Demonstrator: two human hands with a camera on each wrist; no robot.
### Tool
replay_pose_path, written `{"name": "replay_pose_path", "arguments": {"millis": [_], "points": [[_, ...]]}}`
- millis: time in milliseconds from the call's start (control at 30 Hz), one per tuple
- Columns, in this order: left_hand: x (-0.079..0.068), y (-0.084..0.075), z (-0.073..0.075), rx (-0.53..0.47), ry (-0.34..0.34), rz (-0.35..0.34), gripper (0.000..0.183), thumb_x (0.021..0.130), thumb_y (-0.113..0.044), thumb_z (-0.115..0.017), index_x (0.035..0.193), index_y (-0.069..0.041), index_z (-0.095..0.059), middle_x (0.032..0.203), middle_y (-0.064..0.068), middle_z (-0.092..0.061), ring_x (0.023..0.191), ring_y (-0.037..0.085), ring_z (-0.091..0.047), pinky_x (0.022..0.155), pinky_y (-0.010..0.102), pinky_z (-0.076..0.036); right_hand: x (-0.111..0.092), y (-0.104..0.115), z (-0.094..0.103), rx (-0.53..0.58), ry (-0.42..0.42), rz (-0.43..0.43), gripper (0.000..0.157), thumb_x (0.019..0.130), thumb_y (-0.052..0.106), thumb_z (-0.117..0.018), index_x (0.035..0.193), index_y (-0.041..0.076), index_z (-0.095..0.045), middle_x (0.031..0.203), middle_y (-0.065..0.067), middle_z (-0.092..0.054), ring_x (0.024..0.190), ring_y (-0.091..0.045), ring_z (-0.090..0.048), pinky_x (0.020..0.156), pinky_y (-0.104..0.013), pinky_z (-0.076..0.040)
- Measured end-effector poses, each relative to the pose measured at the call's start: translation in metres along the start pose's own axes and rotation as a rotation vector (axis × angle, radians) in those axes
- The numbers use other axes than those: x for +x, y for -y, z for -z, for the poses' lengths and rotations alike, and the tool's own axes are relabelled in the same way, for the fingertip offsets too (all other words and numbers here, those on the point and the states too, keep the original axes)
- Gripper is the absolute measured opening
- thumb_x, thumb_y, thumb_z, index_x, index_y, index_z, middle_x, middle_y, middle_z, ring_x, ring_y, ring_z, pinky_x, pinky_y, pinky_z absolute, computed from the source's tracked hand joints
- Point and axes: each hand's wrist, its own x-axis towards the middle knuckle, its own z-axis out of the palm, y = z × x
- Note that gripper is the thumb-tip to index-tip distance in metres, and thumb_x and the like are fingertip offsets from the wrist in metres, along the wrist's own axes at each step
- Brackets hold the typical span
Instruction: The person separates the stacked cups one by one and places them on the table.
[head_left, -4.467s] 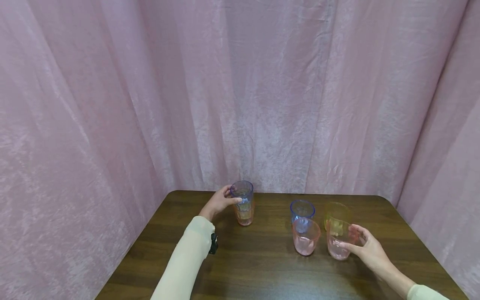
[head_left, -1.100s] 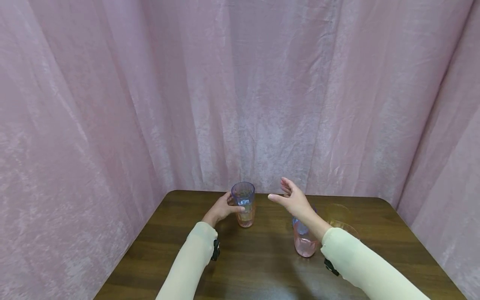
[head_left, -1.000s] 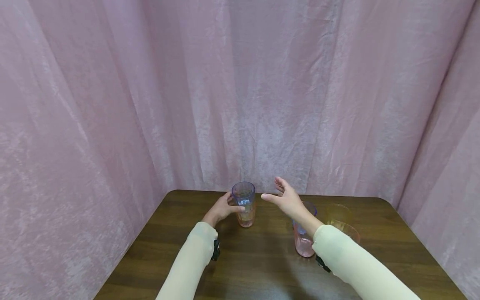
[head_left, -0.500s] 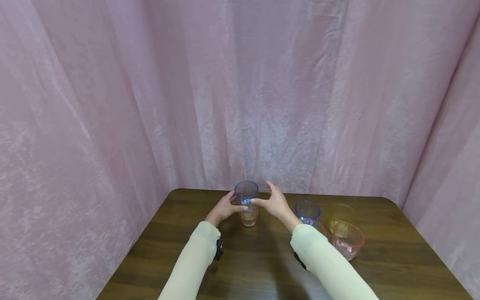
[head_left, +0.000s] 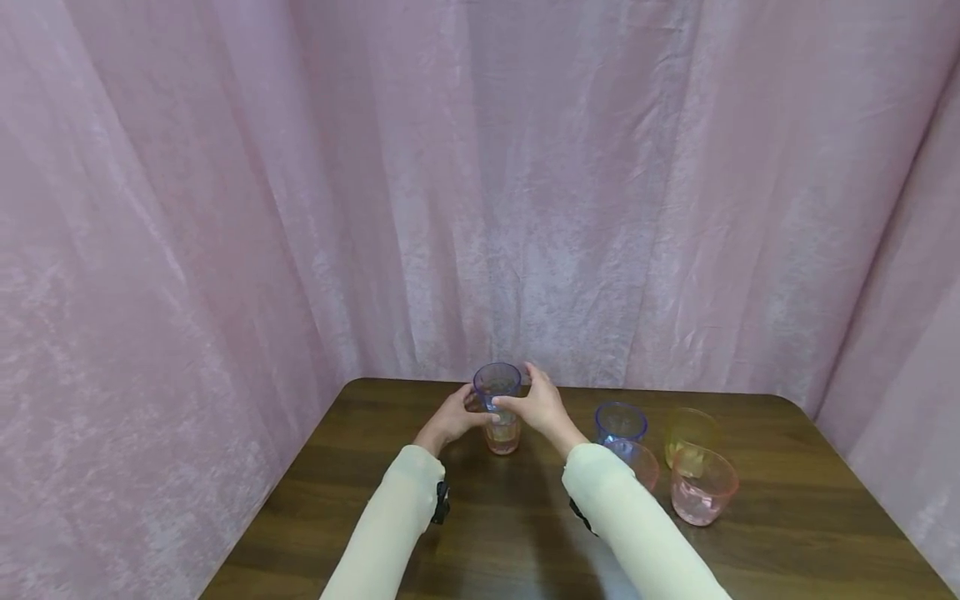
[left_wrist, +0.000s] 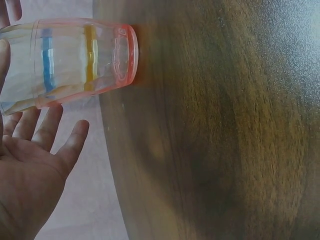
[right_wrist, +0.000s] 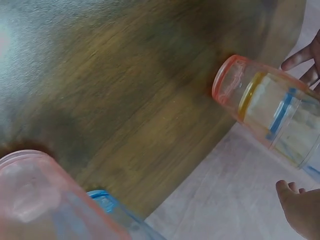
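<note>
A tall stack of clear tumblers (head_left: 503, 429) stands upright on the wooden table, pink outermost at the base and a blue rim on top. Yellow and blue bands show through its wall in the left wrist view. My left hand (head_left: 453, 421) holds the stack from the left, thumb across its front. From the right my right hand (head_left: 543, 408) is spread around the upper part, its thumb overlapping the front in the head view. In the right wrist view a gap shows between the visible right fingers (right_wrist: 283, 189) and the stack.
To the right stand a blue tumbler (head_left: 621, 421), a pink tumbler (head_left: 637, 461) partly behind my right sleeve, a yellow tumbler (head_left: 688, 429) and another pink tumbler (head_left: 701, 496). A pink curtain (head_left: 525, 208) hangs behind the table (head_left: 480, 533).
My right hand has left the near right pink tumbler and moved left to the stack, its fingers coming around it. My left hand has stayed at the stack.
</note>
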Motion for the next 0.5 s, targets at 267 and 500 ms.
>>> {"name": "replay_pose_path", "arguments": {"millis": [267, 500], "points": [[0.0, 0.0, 0.001, -0.002, 0.012, -0.03, 0.079, 0.086, -0.019, -0.08, 0.151, -0.006, -0.037, 0.151, 0.02, -0.041, 0.139, 0.038, -0.039, 0.109, 0.052, -0.039, 0.006, 0.005, -0.012, -0.047, 0.012, -0.014, 0.101, 0.081, 0.033, -0.084, 0.156, 0.001, -0.023, 0.156, -0.026, -0.029, 0.141, -0.046, -0.03, 0.111, -0.06, -0.031], [0.0, 0.001, 0.001, 0.026, 0.004, -0.015, 0.08, 0.087, -0.02, -0.079, 0.151, -0.003, -0.035, 0.152, 0.021, -0.039, 0.139, 0.04, -0.039, 0.109, 0.053, -0.038, 0.008, 0.007, -0.01, -0.045, 0.004, -0.024, 0.091, 0.085, 0.033, -0.081, 0.153, 0.002, -0.03, 0.151, -0.024, -0.04, 0.136, -0.043, -0.04, 0.108, -0.057, -0.038]]}}
